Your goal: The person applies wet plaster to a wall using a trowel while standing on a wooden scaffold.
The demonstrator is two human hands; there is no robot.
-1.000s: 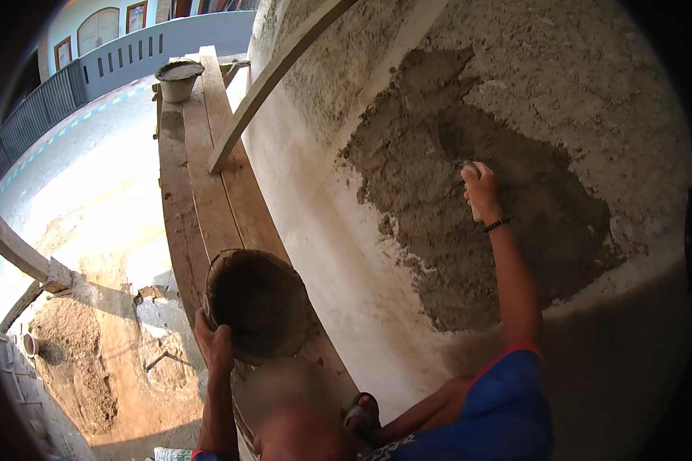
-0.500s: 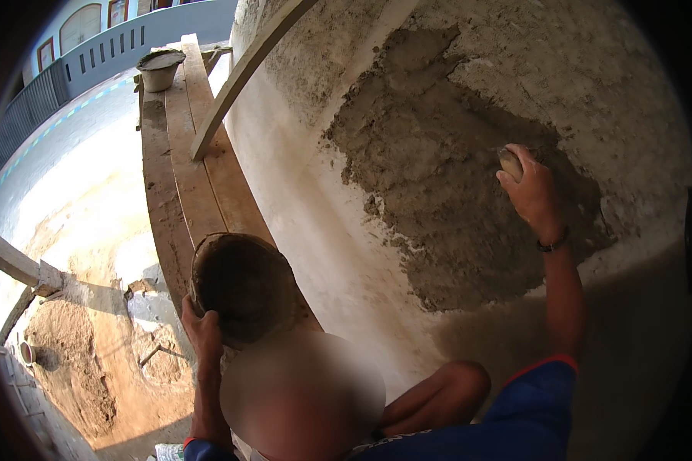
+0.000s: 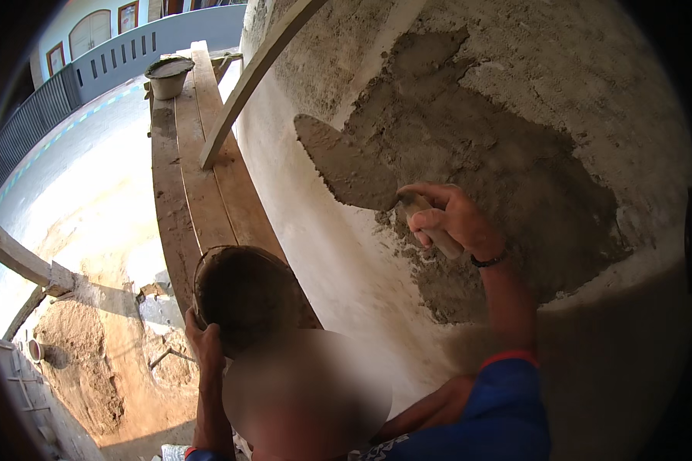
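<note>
Grey-brown mortar [image 3: 507, 161] spreads in a dark, ragged patch over the wall [image 3: 300, 238], its surface rough and ridged, while the paler render around it looks dry and pitted towards the top. The right hand [image 3: 460, 219] grips the wooden handle of a trowel [image 3: 346, 165], whose mortar-coated blade points up and left across the patch's left edge; whether it touches the wall cannot be told. The left hand [image 3: 206, 342] grasps the rim of a dark bucket [image 3: 281, 296], its mouth facing up, above long wooden planks [image 3: 197, 188] that run alongside the wall. At their far end stands a second bucket [image 3: 169, 86], filled with grey material, and nearer, a slanting beam [image 3: 257, 81] crosses over the boards. Below to the left lies sunlit ground [image 3: 92, 223] with a sand heap [image 3: 77, 349]; beyond stand a blue-grey boundary wall [image 3: 184, 34], a ribbed gate [image 3: 34, 127] and a pale house [image 3: 92, 34].
</note>
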